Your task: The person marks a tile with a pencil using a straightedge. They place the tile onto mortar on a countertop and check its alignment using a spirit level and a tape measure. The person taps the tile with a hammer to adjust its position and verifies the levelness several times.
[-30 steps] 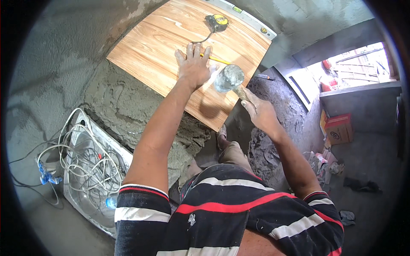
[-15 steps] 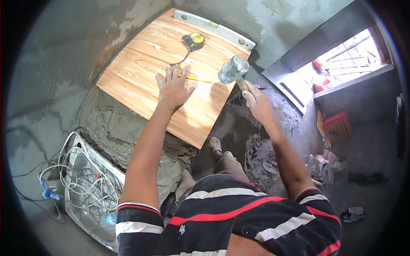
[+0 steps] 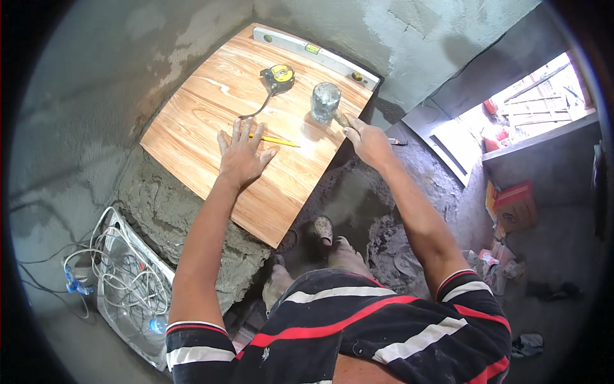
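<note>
My left hand [image 3: 245,153] lies open, fingers spread, on a wood-patterned board [image 3: 194,131], beside a yellow pencil [image 3: 278,141] that runs partly under it. My right hand [image 3: 362,137] grips a mallet [image 3: 325,101] by its short handle; the dusty cylindrical head is over the board's right part, casting a shadow there. A black-and-yellow tape measure [image 3: 277,78] with a dark strap rests above my left hand. A spirit level [image 3: 313,49] lies along the board's far edge, against the wall. The board sits on a bed of rough mortar [image 3: 160,192].
A white tub [image 3: 112,294] with coiled cables and a plastic bottle sits at lower left. My feet are below the board. Rough mortar covers part of the floor [image 3: 400,249]. A red-brown carton [image 3: 515,207] and litter lie at right, below a bright window opening [image 3: 537,89].
My right hand and the mallet have moved leftward and farther over the board toward the level. My left hand stays spread on the board. The view has shifted, showing more of my feet.
</note>
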A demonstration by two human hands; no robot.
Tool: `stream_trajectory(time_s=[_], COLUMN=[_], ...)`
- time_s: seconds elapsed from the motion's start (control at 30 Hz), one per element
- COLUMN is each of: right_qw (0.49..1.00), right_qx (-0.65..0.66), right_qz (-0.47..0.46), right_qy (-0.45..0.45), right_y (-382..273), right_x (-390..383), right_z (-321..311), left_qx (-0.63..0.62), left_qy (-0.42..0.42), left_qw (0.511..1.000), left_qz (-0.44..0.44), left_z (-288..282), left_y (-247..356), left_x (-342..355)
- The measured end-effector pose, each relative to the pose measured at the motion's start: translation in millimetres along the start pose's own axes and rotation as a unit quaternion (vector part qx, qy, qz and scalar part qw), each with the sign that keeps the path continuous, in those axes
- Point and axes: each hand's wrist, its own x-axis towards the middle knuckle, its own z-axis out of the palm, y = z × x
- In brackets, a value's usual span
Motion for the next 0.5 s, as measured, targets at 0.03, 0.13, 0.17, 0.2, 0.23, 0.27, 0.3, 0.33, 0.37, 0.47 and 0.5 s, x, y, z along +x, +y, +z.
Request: stream_trajectory(time_s=[0.03, 0.13, 0.17, 0.2, 0.23, 0.27, 0.3, 0.33, 0.37, 0.47, 0.5], right_qw=[1.0, 0.999, 0.999, 0.999, 1.0, 1.0, 0.997, 0.996, 0.995, 0.976, 0.977], right_qx=[0.0, -0.001, -0.006, -0.003, 0.007, 0.018, 0.063, 0.076, 0.081, 0.151, 0.152], right_qz=[0.02, 0.033, 0.029, 0.025, 0.017, 0.007, 0.004, 0.009, 0.008, 0.149, 0.138], right_qy=[-0.006, -0.016, -0.021, -0.021, 0.0, 0.018, 0.043, 0.048, 0.053, -0.05, -0.054], right_y=[-1.9, 2.1, 5.8, 9.4, 12.1, 10.7, 9.9, -3.3, -7.4, -41.4, -45.9], right_x=[-1.1, 1.8, 1.7, -1.5, -2.2, -5.0, -10.3, -13.6, -15.5, -16.9, -14.2], right_z=[-3.2, 0.8, 3.3, 4.7, 7.3, 9.2, 9.3, 2.0, -2.8, -35.9, -33.2], left_qx=[0.003, 0.011, 0.002, -0.007, -0.002, -0.012, -0.022, -0.029, -0.037, -0.037, -0.032], left_qy=[0.0, 0.015, 0.019, 0.023, 0.026, 0.019, 0.013, 0.034, 0.056, 0.107, 0.111], left_qw=[1.0, 1.0, 1.0, 1.0, 1.0, 1.0, 1.0, 0.999, 0.998, 0.993, 0.993], left_qz=[-0.001, 0.005, 0.007, 0.008, 0.0, 0.001, 0.001, 0.001, 0.003, 0.019, 0.009], left_z=[0.6, 1.0, 0.7, 0.4, -1.6, -3.3, -4.7, -3.9, -1.5, 5.0, 5.7], left_y=[0.2, -0.5, 0.0, 0.3, -1.0, -0.1, 1.1, -1.6, -2.2, -3.0, -10.6], left_x=[0.0, -1.2, -1.3, -1.9, -1.0, -2.9, -4.0, -6.3, -7.2, -8.1, -13.3])
